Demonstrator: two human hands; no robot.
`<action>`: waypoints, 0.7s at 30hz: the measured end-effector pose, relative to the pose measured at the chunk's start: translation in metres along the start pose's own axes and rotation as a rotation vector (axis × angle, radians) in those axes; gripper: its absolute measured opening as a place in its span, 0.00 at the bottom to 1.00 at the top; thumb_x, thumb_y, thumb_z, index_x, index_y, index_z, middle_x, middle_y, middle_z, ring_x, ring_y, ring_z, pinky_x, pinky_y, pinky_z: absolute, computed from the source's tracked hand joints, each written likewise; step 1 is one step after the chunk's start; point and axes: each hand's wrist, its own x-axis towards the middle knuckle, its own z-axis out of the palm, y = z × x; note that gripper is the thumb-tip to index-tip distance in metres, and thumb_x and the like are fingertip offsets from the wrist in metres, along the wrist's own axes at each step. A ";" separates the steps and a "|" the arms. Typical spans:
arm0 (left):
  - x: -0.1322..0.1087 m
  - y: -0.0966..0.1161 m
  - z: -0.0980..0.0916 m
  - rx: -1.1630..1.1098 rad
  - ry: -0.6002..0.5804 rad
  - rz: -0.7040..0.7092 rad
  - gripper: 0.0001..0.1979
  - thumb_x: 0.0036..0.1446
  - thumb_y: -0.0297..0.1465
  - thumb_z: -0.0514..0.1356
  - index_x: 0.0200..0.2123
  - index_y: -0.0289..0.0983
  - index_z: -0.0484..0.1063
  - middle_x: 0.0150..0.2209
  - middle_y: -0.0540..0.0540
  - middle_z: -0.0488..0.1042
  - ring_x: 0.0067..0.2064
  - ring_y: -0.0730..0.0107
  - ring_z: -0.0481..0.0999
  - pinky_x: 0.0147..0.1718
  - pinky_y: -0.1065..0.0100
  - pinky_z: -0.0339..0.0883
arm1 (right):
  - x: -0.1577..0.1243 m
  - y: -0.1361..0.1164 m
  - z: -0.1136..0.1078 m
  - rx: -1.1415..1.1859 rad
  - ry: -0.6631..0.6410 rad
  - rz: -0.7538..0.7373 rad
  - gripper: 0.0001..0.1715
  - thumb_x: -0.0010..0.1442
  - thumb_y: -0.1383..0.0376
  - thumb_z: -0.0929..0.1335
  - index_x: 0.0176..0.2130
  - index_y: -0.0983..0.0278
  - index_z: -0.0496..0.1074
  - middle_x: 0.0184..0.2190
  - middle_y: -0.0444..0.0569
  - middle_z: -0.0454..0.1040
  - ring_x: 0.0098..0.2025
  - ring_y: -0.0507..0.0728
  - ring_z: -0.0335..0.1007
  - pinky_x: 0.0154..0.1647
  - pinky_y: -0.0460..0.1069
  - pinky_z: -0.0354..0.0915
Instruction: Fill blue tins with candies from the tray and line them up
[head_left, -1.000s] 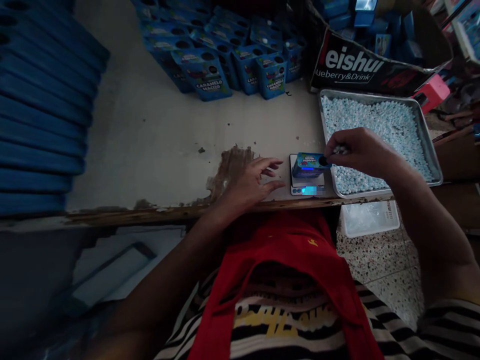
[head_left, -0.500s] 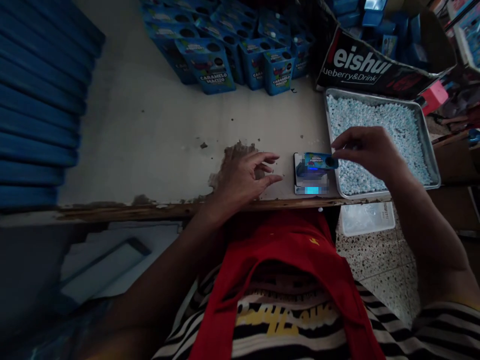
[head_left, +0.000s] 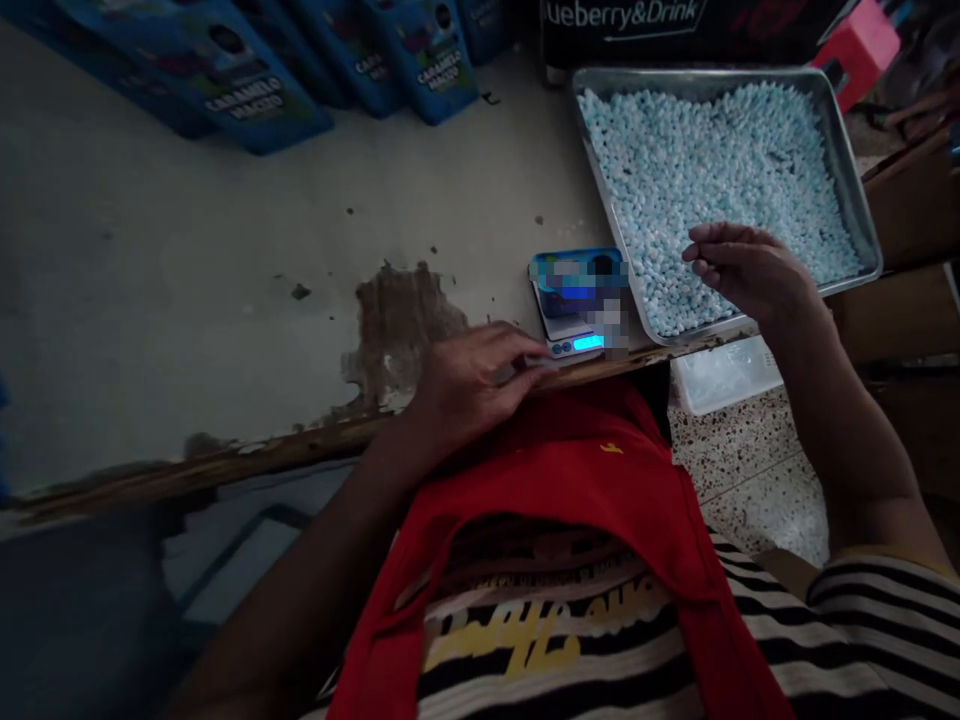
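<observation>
A small digital scale (head_left: pixel 556 349) with a lit blue display stands near the table's front edge. On it rests a blue printed packet (head_left: pixel 555 276); blurred patches hide part of both. My left hand (head_left: pixel 480 380) is just left of the scale, thumb and fingers apart, with nothing in it. To the right, a metal tray (head_left: pixel 856 178) holds small pale blue and white candies (head_left: pixel 720 150). My right hand (head_left: pixel 761 272) hovers above these candies, its fingertips pinched together. Whatever may be between those fingertips is too small to make out.
Several blue upright packets (head_left: pixel 247 100) marked "Caramelo Macizo" line the far side of the table. Behind the tray stands a black printed box (head_left: pixel 735 30), with a pink object (head_left: pixel 862 55) beside it. Below the edge is a clear plastic container (head_left: pixel 724 375).
My right hand has moved from beside the packet to over the candies. My left hand has come closer to the scale at the table edge. The view has shifted right and nearer.
</observation>
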 end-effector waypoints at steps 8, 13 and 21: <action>-0.016 -0.004 -0.006 -0.147 -0.396 -0.033 0.15 0.76 0.41 0.63 0.53 0.44 0.90 0.52 0.41 0.90 0.52 0.55 0.91 0.55 0.60 0.86 | -0.017 -0.010 0.008 0.059 -0.094 -0.003 0.07 0.74 0.74 0.76 0.40 0.66 0.82 0.33 0.46 0.83 0.30 0.47 0.74 0.33 0.41 0.68; -0.016 0.004 -0.028 -0.053 -0.417 -0.079 0.17 0.73 0.49 0.67 0.51 0.48 0.91 0.49 0.45 0.91 0.48 0.52 0.91 0.52 0.58 0.85 | -0.018 -0.011 0.023 0.179 -0.026 -0.003 0.24 0.70 0.89 0.64 0.37 0.66 0.78 0.28 0.41 0.81 0.32 0.49 0.75 0.38 0.42 0.74; -0.011 0.027 -0.045 0.121 -0.260 -0.191 0.25 0.67 0.59 0.72 0.48 0.43 0.90 0.46 0.46 0.91 0.47 0.54 0.87 0.53 0.57 0.84 | -0.034 0.001 0.032 0.425 0.019 -0.069 0.17 0.81 0.83 0.64 0.44 0.67 0.75 0.28 0.40 0.83 0.35 0.47 0.83 0.45 0.41 0.81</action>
